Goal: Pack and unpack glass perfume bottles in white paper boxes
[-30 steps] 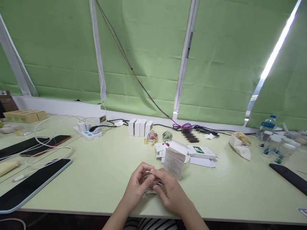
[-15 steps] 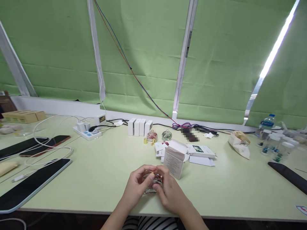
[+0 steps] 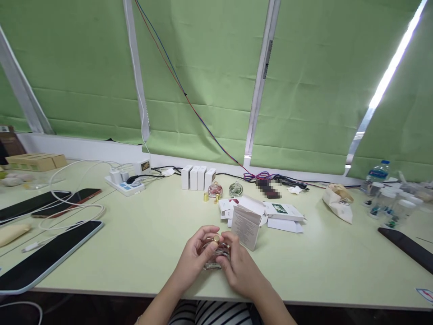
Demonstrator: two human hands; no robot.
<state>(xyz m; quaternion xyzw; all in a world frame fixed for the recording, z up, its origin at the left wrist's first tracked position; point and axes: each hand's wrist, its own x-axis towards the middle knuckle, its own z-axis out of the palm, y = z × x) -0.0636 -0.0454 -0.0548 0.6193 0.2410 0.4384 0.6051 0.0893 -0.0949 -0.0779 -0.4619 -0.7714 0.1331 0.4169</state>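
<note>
Between my hands, near the table's front edge, is a round glass perfume bottle [image 3: 212, 266] with a gold top [image 3: 216, 239]. My left hand [image 3: 196, 253] is closed around its left side, thumb and fingers by the gold top. My right hand [image 3: 238, 265] grips the right side, thumb on the front of the glass. Fingers cover much of the bottle. Just beyond, an opened white carton [image 3: 246, 228] with printed text stands tilted. Farther back are a pink round bottle [image 3: 215, 190], a green one [image 3: 236, 189] and small gold caps [image 3: 206, 197].
Flattened white cartons [image 3: 284, 211] lie behind the right hand. Several small white boxes [image 3: 194, 178] stand at the back. A power strip [image 3: 125, 186], white cables and phones [image 3: 50, 255] are on the left. Clear jars [image 3: 402, 212] and a water bottle [image 3: 378, 174] stand at the right.
The fingers have shifted off the gold top, so it now shows more plainly. Both hands still hold the bottle in about the same place. The view has moved slightly.
</note>
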